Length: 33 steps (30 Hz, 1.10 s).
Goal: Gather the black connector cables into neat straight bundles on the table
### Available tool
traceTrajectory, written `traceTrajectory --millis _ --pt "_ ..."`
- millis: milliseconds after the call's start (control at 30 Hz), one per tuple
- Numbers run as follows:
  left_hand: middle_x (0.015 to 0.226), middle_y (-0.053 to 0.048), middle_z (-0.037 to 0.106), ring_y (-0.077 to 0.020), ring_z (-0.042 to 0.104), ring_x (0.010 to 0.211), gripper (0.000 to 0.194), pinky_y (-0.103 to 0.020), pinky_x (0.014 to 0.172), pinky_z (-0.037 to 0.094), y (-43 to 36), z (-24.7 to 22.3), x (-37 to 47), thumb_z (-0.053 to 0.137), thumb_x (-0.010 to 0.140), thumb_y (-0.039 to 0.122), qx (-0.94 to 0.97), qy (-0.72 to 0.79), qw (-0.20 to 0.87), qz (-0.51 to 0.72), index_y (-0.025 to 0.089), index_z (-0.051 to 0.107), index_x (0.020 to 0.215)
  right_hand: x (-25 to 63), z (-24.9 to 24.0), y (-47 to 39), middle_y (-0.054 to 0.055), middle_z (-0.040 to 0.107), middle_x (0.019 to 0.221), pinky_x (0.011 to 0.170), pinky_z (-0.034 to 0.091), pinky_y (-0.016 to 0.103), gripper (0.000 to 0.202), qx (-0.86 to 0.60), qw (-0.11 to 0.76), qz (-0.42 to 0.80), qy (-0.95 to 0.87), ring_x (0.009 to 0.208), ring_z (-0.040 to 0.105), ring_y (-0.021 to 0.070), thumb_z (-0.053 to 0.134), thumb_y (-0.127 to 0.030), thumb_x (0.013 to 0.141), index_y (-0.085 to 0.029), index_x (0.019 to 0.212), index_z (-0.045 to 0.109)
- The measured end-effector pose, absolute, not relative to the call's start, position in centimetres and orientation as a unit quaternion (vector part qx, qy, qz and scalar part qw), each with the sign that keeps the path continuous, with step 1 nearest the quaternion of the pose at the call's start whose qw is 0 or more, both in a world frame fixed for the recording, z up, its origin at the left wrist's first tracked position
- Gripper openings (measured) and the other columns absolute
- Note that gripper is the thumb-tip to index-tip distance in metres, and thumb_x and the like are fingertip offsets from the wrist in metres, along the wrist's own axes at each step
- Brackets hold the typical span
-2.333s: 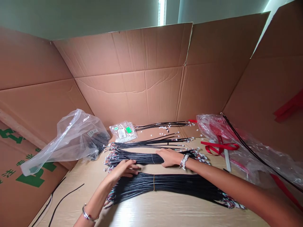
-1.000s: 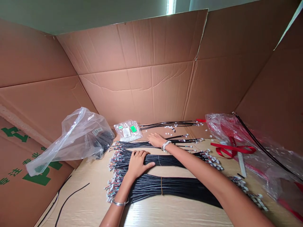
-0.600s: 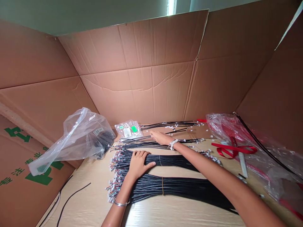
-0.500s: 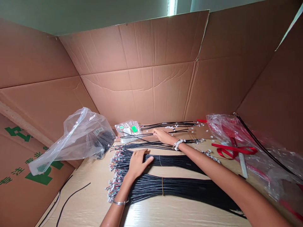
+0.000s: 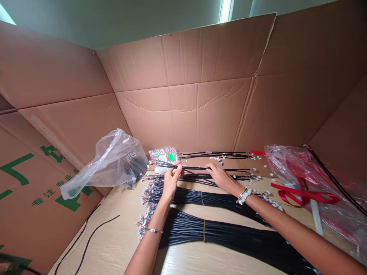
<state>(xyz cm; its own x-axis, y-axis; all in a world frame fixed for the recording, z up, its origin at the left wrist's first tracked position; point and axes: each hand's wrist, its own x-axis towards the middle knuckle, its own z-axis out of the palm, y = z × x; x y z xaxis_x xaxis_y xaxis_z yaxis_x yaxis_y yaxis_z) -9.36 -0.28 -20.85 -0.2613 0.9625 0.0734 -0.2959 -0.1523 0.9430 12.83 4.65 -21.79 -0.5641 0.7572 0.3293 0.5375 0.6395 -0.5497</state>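
Note:
A few thin black cables stretch between my hands, lifted a little over the table. My left hand is closed on them near their left end, thumb on top. Farther right my right hand pinches the same cables. Just below lies a thin row of black cables. Nearer to me is a tied bundle of black cables, with small white connectors at its ends. A larger bundle, held by a yellow band, lies closest, partly behind my forearms.
A clear plastic bag of dark items stands at the left. Behind my hands are a small bag with green labels and more cables. Red ribbon and crumpled plastic lie right. Cardboard walls enclose the table.
My left hand has left the upper bundle, moved up and closed on the cables. My right hand has shifted right along them. The view has turned slightly left.

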Motion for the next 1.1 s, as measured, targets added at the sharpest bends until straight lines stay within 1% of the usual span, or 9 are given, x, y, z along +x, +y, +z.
traceTrajectory --millis 167,333,467,667,767,833,900,967,1100 --pt "0.074 -0.001 0.069 -0.0178 0.069 0.074 0.062 -0.033 0.078 0.055 -1.5 -20.3 -8.3 0.08 0.067 0.049 0.438 0.431 0.431 0.66 0.014 0.063 0.116 13.1 -22.7 4.4 0.012 0.065 0.107 0.086 0.052 0.039 0.023 -0.359 0.334 0.172 -0.854 0.1 0.064 0.0236 0.029 -0.022 0.098 -0.022 0.108 0.049" --pt "0.086 -0.004 0.07 -0.0169 0.069 0.079 0.064 -0.031 0.079 0.055 -1.9 -20.0 -7.7 0.079 0.071 0.044 0.447 0.429 0.416 0.666 0.015 0.059 0.124 13.1 -23.1 4.5 0.011 0.067 0.104 0.082 0.054 0.038 0.02 -0.339 0.379 0.16 -0.846 0.096 0.067 0.0235 0.031 -0.025 0.098 -0.022 0.107 0.049" --pt "0.102 -0.008 0.071 -0.0166 0.07 0.078 0.067 -0.032 0.078 0.056 -2.2 -19.9 -6.9 0.083 0.066 0.039 0.388 0.427 0.434 0.692 0.018 0.054 0.123 12.5 -22.7 3.8 0.012 0.066 0.104 0.085 0.053 0.04 0.02 -0.34 0.39 0.171 -0.839 0.098 0.065 0.0245 0.033 -0.029 0.098 -0.023 0.107 0.05" --pt "0.102 -0.007 0.069 -0.015 0.069 0.076 0.051 -0.03 0.077 0.056 -2.8 -19.6 -5.8 0.083 0.065 0.037 0.394 0.412 0.436 0.697 0.018 0.059 0.106 11.4 -21.8 1.6 0.008 0.064 0.096 0.084 0.05 0.037 0.025 -0.374 0.361 0.271 -0.81 0.09 0.063 0.021 0.029 -0.041 0.1 -0.022 0.101 0.046" --pt "0.097 -0.006 0.07 -0.0186 0.069 0.085 0.042 -0.031 0.078 0.055 -3.0 -19.5 -5.9 0.083 0.066 0.035 0.421 0.391 0.445 0.687 0.018 0.062 0.099 11.5 -21.5 1.2 0.003 0.061 0.084 0.073 0.048 0.032 0.03 -0.367 0.32 0.365 -0.794 0.074 0.059 0.0165 0.027 -0.049 0.099 -0.023 0.097 0.042" --pt "0.095 -0.006 0.071 -0.0205 0.069 0.087 0.039 -0.032 0.078 0.055 -3.1 -19.3 -6.1 0.083 0.065 0.034 0.437 0.39 0.449 0.674 0.018 0.063 0.094 11.7 -21.4 1.0 -0.002 0.056 0.072 0.063 0.043 0.027 0.033 -0.348 0.289 0.41 -0.792 0.061 0.051 0.0133 0.026 -0.053 0.099 -0.023 0.094 0.04" --pt "0.096 -0.007 0.072 -0.0212 0.069 0.087 0.037 -0.032 0.078 0.054 -3.1 -18.8 -6.6 0.084 0.064 0.033 0.453 0.407 0.436 0.663 0.017 0.065 0.091 11.9 -21.4 0.7 -0.005 0.049 0.065 0.059 0.038 0.025 0.035 -0.344 0.289 0.391 -0.803 0.057 0.045 0.0123 0.025 -0.053 0.1 -0.023 0.092 0.041" --pt "0.099 -0.008 0.073 -0.0216 0.068 0.093 0.039 -0.032 0.082 0.053 -3.3 -17.8 -7.3 0.084 0.066 0.033 0.451 0.415 0.414 0.673 0.017 0.066 0.096 12.0 -21.5 0.4 -0.005 0.046 0.062 0.059 0.036 0.026 0.035 -0.355 0.314 0.327 -0.818 0.057 0.045 0.0126 0.024 -0.05 0.101 -0.022 0.092 0.044" --pt "0.108 -0.009 0.073 -0.0203 0.068 0.1 0.047 -0.035 0.096 0.048 -4.4 -14.7 -8.9 0.076 0.077 0.039 0.401 0.367 0.391 0.742 0.019 0.061 0.116 12.3 -22.1 0.0 -0.005 0.051 0.058 0.053 0.034 0.026 0.03 -0.372 0.363 0.206 -0.829 0.049 0.048 0.0135 0.025 -0.041 0.101 -0.021 0.099 0.047"
